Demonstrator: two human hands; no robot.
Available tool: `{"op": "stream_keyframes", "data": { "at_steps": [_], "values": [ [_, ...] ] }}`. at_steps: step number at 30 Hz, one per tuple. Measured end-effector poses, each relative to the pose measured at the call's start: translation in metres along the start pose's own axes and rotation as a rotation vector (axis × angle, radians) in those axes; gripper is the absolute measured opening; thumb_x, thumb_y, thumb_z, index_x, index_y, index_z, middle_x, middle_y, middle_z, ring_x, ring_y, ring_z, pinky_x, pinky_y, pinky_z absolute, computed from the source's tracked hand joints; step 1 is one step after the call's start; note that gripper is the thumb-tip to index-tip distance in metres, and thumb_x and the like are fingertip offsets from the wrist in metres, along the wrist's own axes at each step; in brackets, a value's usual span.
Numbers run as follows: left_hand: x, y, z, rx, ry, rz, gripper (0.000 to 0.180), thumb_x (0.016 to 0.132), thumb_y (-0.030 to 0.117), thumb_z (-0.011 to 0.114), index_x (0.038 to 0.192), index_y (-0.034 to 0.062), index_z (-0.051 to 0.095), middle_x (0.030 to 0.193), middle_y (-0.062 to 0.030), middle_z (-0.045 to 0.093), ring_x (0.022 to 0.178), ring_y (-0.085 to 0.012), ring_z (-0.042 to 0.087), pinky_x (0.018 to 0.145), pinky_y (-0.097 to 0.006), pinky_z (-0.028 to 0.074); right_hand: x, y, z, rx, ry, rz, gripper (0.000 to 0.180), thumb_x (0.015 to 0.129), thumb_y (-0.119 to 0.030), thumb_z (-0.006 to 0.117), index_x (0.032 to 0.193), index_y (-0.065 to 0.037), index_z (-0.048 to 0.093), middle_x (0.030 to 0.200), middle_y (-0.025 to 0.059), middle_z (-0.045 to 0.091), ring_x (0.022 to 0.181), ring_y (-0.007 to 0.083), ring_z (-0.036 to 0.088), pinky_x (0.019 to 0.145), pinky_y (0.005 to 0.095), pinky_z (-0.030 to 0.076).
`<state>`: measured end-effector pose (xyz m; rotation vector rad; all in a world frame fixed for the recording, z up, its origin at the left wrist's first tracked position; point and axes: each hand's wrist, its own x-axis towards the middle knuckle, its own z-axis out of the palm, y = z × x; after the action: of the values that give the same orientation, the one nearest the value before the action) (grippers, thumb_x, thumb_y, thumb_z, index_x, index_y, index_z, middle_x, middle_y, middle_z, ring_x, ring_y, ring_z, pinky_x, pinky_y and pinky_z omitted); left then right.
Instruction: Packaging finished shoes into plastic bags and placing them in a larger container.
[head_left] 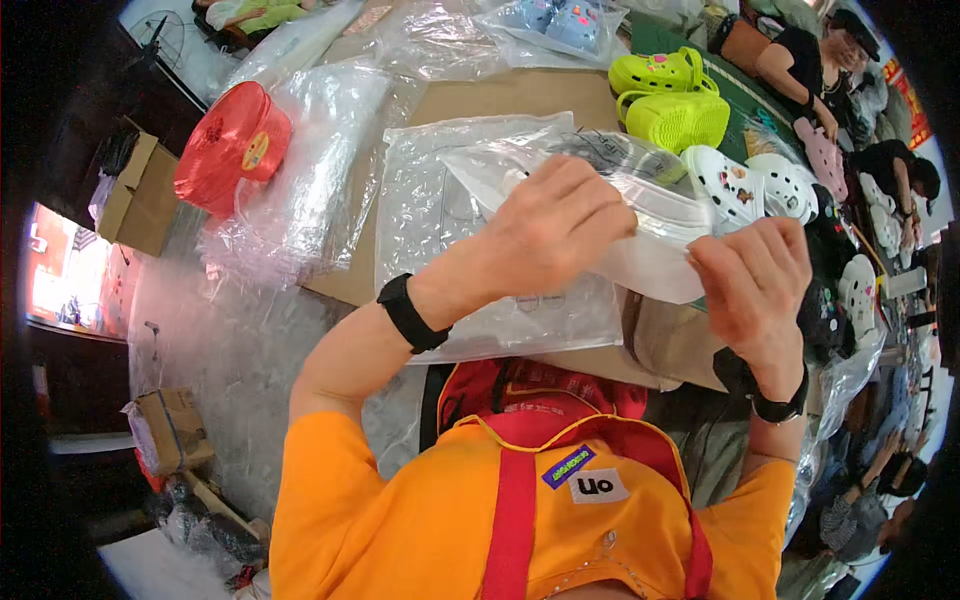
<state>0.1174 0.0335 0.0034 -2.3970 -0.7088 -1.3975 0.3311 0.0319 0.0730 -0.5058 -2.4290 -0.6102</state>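
Both hands grip the edge of a clear plastic bag (662, 268) raised above the table. Something white and grey, perhaps a pair of shoes, shows through it, blurred by glare. My left hand (560, 222) is closed at the bag's near left side. At its near right corner my right hand (757, 285) pinches the film, fingers curled. Underneath lies a larger flat clear bag (412, 225) on brown cardboard (480, 97). Just past the right hand sit white clogs (722, 185) with small charms.
Lime-green clogs (680, 118) stand at the far right, and bagged blue clogs (572, 25) at the back. A stack of clear bags (325, 150) and a red tape roll (232, 150) are on the left. Several people work along the green table (735, 85) on the right.
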Motion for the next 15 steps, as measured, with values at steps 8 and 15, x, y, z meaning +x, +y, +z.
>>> {"op": "stream_keyframes", "data": {
  "at_steps": [8, 15],
  "values": [
    [0.03, -0.025, -0.022, 0.135, 0.034, 0.019, 0.017, 0.065, 0.01, 0.069, 0.075, 0.0069, 0.056, 0.073, -0.0051, 0.054, 0.07, -0.0227, 0.053, 0.067, -0.033, 0.041, 0.042, 0.025, -0.019, -0.123, 0.076, -0.093, 0.019, 0.058, -0.009, 0.067, 0.073, -0.011, 0.054, 0.061, 0.0012, 0.041, 0.06, 0.0188, 0.046, 0.06, 0.0315, 0.036],
    [0.042, -0.022, -0.049, 0.174, -0.047, 0.032, 0.019, 0.063, 0.012, 0.07, 0.074, 0.0085, 0.055, 0.071, -0.0035, 0.053, 0.071, -0.0217, 0.053, 0.069, -0.034, 0.039, 0.056, 0.029, -0.037, -0.149, 0.077, -0.136, 0.018, 0.06, -0.01, 0.068, 0.073, -0.011, 0.056, 0.062, 0.0007, 0.044, 0.06, 0.0189, 0.046, 0.062, 0.0323, 0.035]
  ]
}}
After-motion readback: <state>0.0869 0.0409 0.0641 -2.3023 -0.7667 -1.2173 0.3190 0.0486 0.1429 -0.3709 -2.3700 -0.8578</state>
